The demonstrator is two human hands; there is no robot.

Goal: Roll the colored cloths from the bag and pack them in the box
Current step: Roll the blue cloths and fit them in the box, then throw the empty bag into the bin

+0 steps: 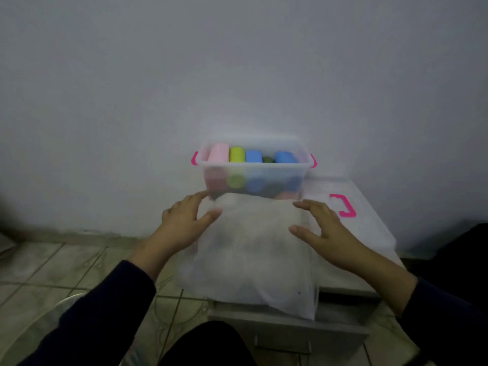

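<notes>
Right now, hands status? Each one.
Left hand: open, empty, fingers spread beside the white bag.
Right hand: open, empty, over the bag.

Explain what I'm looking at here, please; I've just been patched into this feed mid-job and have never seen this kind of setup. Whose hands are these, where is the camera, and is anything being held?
There is no machine here: a person works with two bare hands, and the one picture comes from a camera worn on their head, looking forward and down. The left hand and the right hand are both open, fingers spread, hovering near the box; neither holds anything. The clear plastic box with pink handles stands at the far end of a small grey table against the wall. In it lie rolled cloths: pink, yellow-green, blue, a dark one and another blue. In front lies the white translucent bag. To the right lies what looks like the box's lid, with a pink clip.
</notes>
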